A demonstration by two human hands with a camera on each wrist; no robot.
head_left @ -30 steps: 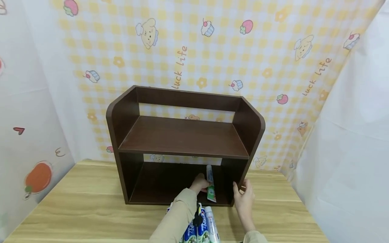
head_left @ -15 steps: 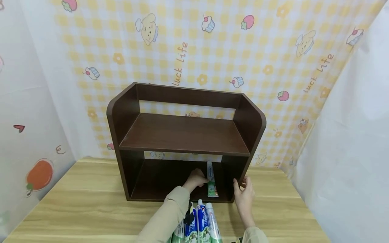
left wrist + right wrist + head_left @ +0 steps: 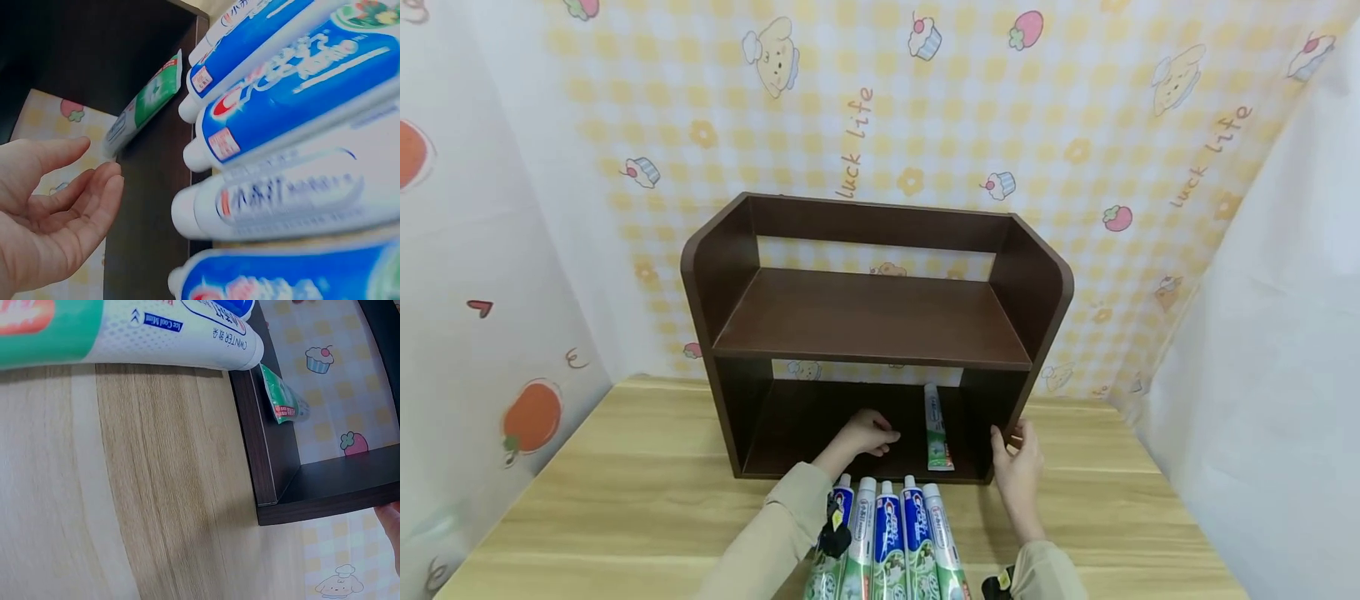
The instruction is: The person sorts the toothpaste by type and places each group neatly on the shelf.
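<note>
My left hand (image 3: 867, 432) is inside the lower shelf compartment with fingers loosely bent and nothing between them. Just to its right a green and white toothpaste tube (image 3: 937, 429) lies on the compartment floor, cap toward the back; the left wrist view shows the thumb and fingertips apart from this tube (image 3: 150, 97). My right hand (image 3: 1018, 475) rests against the right side panel of the dark brown shelf (image 3: 872, 312), thumb at its front edge and fingers along its outer face. Only a sliver of that hand (image 3: 392, 531) shows in the right wrist view.
Several toothpaste tubes (image 3: 889, 542), blue and white or white and green, lie side by side on the wooden table (image 3: 625, 500) before the shelf, caps toward it. A checked cloth (image 3: 820, 150) hangs behind, with white sheets (image 3: 1262, 375) at both sides.
My left hand has let go of the toothpaste tube in the lower compartment and drawn away to the left. The tube stays there. My right hand keeps its place at the side panel.
</note>
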